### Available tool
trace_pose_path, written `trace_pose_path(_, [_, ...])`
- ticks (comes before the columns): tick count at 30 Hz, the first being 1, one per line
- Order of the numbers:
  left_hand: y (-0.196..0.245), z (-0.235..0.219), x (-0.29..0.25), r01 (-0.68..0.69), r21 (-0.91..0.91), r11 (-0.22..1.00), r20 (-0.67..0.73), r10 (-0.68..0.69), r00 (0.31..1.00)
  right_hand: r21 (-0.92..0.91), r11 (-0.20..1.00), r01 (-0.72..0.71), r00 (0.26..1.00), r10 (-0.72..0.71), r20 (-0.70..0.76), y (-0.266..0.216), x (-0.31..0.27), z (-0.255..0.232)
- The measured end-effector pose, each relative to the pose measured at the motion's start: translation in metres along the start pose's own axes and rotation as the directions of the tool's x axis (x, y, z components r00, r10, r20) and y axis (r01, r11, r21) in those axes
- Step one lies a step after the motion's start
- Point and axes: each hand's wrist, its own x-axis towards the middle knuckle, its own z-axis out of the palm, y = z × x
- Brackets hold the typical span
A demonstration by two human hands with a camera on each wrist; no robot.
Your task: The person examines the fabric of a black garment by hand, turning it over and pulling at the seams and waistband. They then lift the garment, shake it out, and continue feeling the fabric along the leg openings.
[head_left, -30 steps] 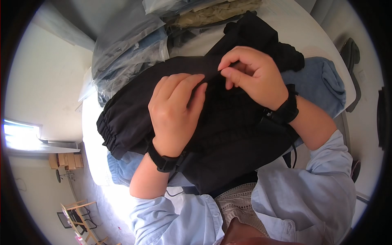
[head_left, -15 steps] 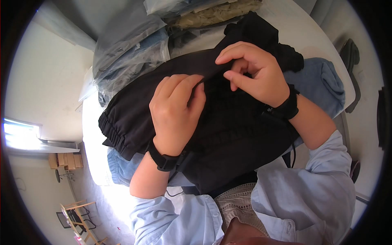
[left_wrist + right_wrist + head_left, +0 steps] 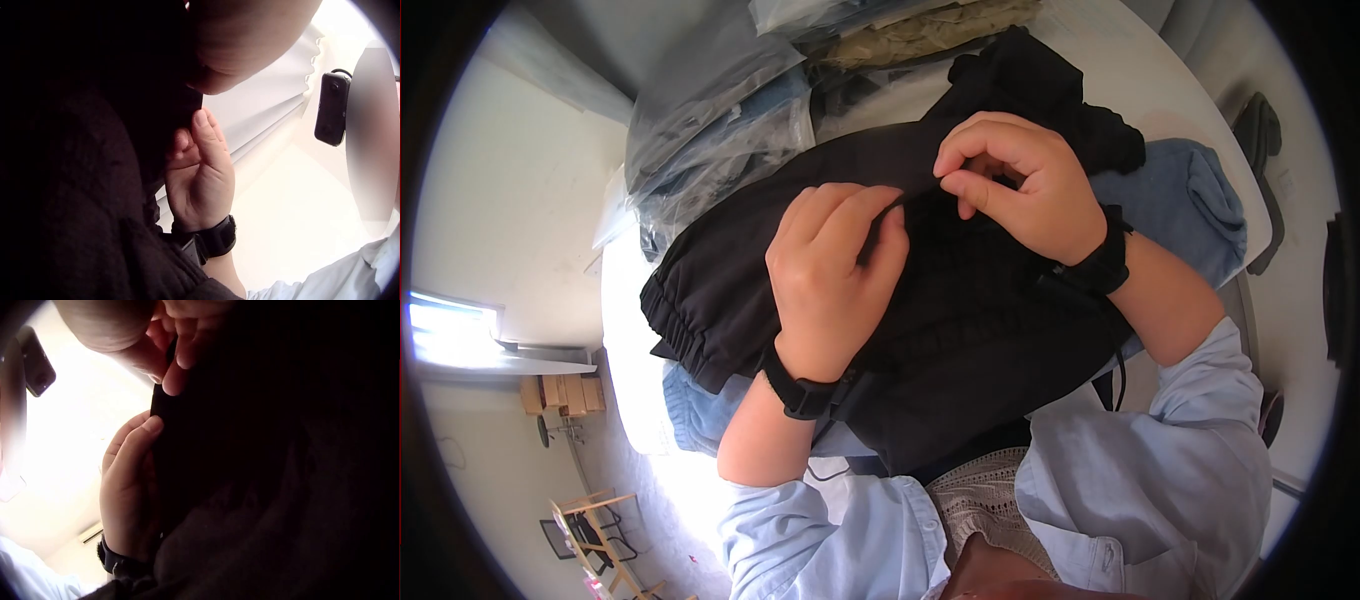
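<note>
A black garment (image 3: 960, 330) with a gathered elastic edge at its left end lies spread in front of me in the head view. My left hand (image 3: 825, 265) pinches a raised fold of its cloth between thumb and forefinger. A short way to the right, my right hand (image 3: 1030, 190) pinches the same edge with thumb and curled fingers. Seen from the left wrist, the right hand (image 3: 203, 175) has its thumb tip at the dark edge. In the right wrist view, the left hand (image 3: 128, 478) presses its thumb on that cloth edge.
Blue denim clothing (image 3: 1180, 205) lies under the garment, showing at the right and lower left. Clear plastic bags of folded clothes (image 3: 730, 120) are stacked at the back left, beside a bag with tan cloth (image 3: 930, 35). The white table (image 3: 1180, 100) has a rounded edge.
My right thumb and forefinger spread apart half a second ago and have come together again on the cloth edge. The left hand has stayed nearly in place.
</note>
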Motion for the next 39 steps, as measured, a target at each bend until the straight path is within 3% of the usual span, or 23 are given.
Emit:
trace_pose_path(7, [-0.001,-0.001,-0.001,-0.014,-0.014,1.0,0.039,0.015,0.999,0.003,0.998,0.06,0.998,-0.06,0.018,0.0,0.001,0.002])
trace_pose_path(10, [-0.001,0.001,0.003,-0.072,-0.012,0.997,-0.004,0.072,0.997,-0.119,0.991,0.068,0.996,-0.061,0.062,0.001,0.003,-0.002])
trace_pose_path(12, [0.004,0.0,0.005,-0.037,-0.012,0.999,-0.02,0.037,0.999,-0.241,0.963,0.123,0.991,-0.134,-0.029,-0.001,0.006,-0.007])
trace_pose_path(14, [0.003,0.0,0.005,-0.003,-0.012,1.0,-0.035,0.003,0.999,-0.059,0.998,0.02,0.991,-0.028,-0.133,0.004,0.008,-0.014])
trace_pose_path(16, [-0.002,0.0,0.006,-0.068,0.056,0.996,0.006,0.068,0.998,0.072,0.997,-0.035,0.982,0.047,-0.185,0.002,0.01,-0.021])
trace_pose_path(17, [-0.003,-0.002,0.006,-0.068,0.056,0.996,0.005,0.068,0.998,0.058,0.998,-0.033,0.981,0.043,-0.188,0.004,0.01,-0.024])
trace_pose_path(24, [-0.01,-0.006,0.005,0.058,0.08,0.995,-0.026,-0.056,0.998,0.029,0.999,0.021,0.99,-0.017,-0.142,0.015,0.01,-0.018])
trace_pose_path(30, [-0.008,-0.007,0.004,0.08,0.056,0.995,-0.045,-0.077,0.996,0.102,0.993,-0.051,0.992,0.062,-0.109,0.006,0.009,-0.011])
trace_pose_path(32, [-0.008,-0.007,0.004,0.055,0.063,0.996,-0.064,-0.051,0.997,0.058,0.998,0.011,0.998,-0.008,-0.066,0.005,0.008,-0.009])
trace_pose_path(36, [-0.006,-0.008,0.004,0.084,0.058,0.995,-0.04,-0.082,0.996,-0.015,0.999,-0.028,0.998,0.027,-0.062,0.0,0.006,-0.008])
trace_pose_path(39, [-0.007,-0.007,0.005,-0.007,0.167,0.986,-0.066,0.018,0.998,-0.149,0.986,0.081,0.996,-0.087,-0.031,-0.002,0.005,-0.008])
